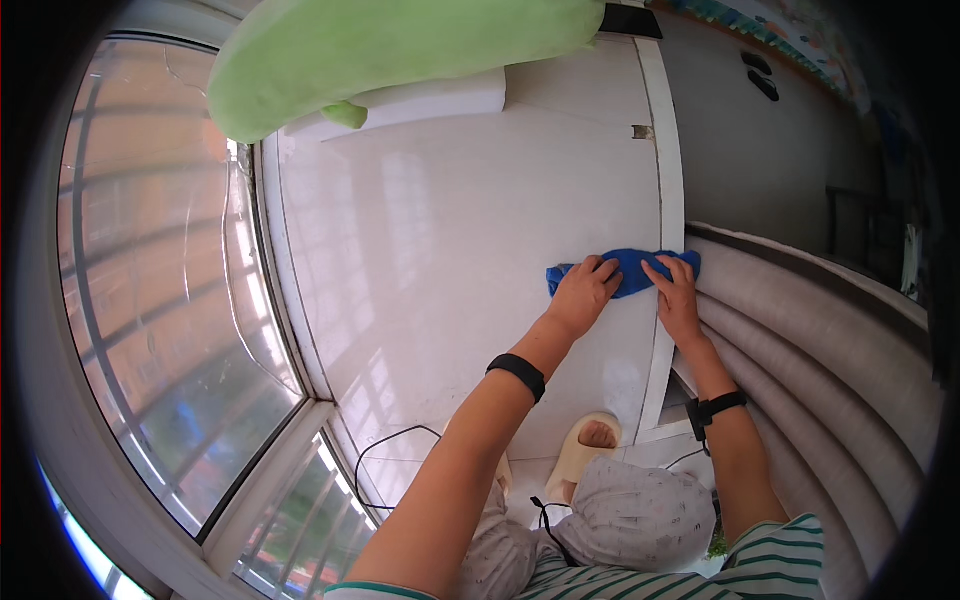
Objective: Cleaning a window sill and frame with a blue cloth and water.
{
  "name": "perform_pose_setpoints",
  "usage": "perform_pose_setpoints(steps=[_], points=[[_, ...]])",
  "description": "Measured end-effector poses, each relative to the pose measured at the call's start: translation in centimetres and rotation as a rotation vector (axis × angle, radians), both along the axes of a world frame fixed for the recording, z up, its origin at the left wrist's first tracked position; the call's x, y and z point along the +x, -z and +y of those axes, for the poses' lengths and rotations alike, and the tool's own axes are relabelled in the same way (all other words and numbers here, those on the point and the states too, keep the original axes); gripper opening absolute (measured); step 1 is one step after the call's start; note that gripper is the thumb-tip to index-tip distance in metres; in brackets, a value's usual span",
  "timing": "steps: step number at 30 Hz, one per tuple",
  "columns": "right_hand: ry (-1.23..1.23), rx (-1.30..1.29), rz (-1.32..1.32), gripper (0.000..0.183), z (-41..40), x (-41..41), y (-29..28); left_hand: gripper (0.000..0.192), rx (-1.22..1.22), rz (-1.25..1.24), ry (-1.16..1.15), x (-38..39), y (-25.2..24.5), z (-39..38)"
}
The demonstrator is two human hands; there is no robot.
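A blue cloth (632, 273), bunched into a long strip, lies across the right part of a glossy white surface (465, 247). Its right end reaches over the white edge strip (670, 172). My left hand (585, 294) grips the cloth near its left end, fingers bent over it. Near the other end, my right hand (677, 296) holds it down with spread fingertips and the thumb turned inward. Some of the cloth is hidden under both hands. Each wrist carries a black band.
A large green plush thing (405, 52) rests over a white block (431, 101) at the far end. Barred window panes (172, 262) line the left. A grey-beige curtain (810, 337) hangs close by my right arm. Below are my cream slippers (570, 457) and a black cable (360, 469).
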State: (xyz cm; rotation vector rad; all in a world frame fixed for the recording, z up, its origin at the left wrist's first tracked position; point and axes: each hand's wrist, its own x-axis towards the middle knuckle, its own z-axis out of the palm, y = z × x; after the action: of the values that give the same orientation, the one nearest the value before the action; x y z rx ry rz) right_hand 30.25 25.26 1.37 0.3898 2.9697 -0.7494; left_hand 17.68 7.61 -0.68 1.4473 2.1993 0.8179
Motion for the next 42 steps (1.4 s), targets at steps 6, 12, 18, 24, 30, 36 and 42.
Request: perform_pose_setpoints(steps=[6,12,18,24,30,36,42], points=[[0.069,-0.112,-0.081,0.052,-5.4,10.0,-0.6,0.034,0.009,-0.123,0.245,8.3,0.9,-6.2],[0.024,-0.335,-0.3,0.046,-8.4,13.9,-1.7,0.027,-0.075,-0.165,0.479,12.4,0.7,-10.7],[0.001,-0.602,-0.447,0.045,-6.1,-1.3,-6.4,0.029,0.002,-0.151,0.185,1.0,-3.9,-11.2],[-0.366,-0.15,-0.031,0.049,-6.5,-16.3,-3.3,0.05,-0.149,0.223,-0.177,-12.1,-2.5,-11.7],[-0.461,0.186,-0.045,0.054,-9.3,-13.7,0.9,0.054,-0.233,0.222,-0.165,-10.2,-0.9,-13.5],[-0.644,0.1,-0.004,0.047,-13.7,-4.0,1.4,0.041,-0.202,0.058,0.014,-2.5,-1.6,-19.8],[-0.833,-0.214,-0.16,0.04,-17.7,1.9,-0.1,0.029,-0.233,0.088,0.144,4.5,-1.8,-24.8]])
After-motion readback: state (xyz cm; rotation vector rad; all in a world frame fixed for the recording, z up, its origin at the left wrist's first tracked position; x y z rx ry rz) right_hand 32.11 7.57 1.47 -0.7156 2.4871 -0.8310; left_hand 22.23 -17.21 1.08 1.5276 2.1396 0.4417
